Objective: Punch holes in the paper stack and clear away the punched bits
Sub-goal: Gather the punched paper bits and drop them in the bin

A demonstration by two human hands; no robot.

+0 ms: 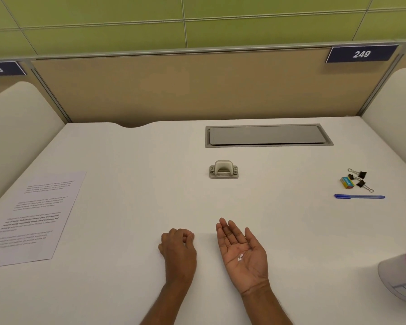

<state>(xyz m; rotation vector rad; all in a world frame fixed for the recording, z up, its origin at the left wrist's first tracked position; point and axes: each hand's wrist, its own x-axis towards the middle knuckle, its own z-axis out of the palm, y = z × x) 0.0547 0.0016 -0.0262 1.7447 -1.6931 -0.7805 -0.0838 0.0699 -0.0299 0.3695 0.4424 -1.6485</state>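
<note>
A printed paper stack (36,216) lies flat at the left of the white desk (127,289). A small grey hole punch (223,170) stands at mid-desk, apart from both hands. My right hand (243,252) lies palm up near the front, fingers straight, with a few tiny white punched bits (240,257) resting in the palm. My left hand (178,248) rests knuckles-up on the desk beside it, fingers curled with fingertips meeting the thumb; whether anything is pinched there is too small to tell.
At the right lie a blue pen (359,196), black binder clips (361,180) and a small yellow box (347,182). A grey cable hatch (267,135) sits at the back. A white and pink container (401,275) stands at the right edge. Divider panels enclose the desk.
</note>
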